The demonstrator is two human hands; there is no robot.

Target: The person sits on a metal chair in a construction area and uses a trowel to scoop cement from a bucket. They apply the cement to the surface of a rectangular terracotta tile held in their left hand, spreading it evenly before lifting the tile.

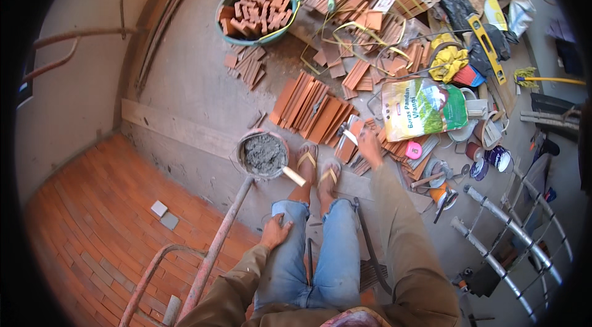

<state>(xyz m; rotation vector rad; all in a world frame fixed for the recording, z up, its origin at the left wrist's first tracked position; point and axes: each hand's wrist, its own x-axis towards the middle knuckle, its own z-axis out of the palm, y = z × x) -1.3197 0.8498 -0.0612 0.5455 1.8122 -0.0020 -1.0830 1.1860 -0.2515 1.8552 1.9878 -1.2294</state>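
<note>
Terracotta strips (317, 114): rows on the floor (191, 68), ahead of the feet (329, 177).
Right hand (370, 147): over the rows' right end, at a small white piece (350, 137); cannot tell whether the fingers pinch it.
Left hand (275, 232): on left thigh (280, 265), fingers loosely parted, empty.
Bucket (241, 157): holds grey mortar (264, 153).
Progress, judged: lower-left paving (92, 228) appears laid; strips and mortar await use.

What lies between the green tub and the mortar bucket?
In the head view, loose terracotta strips lie nearer the green tub, a few small slivers nearer the mortar bucket, with floor between them.
</note>
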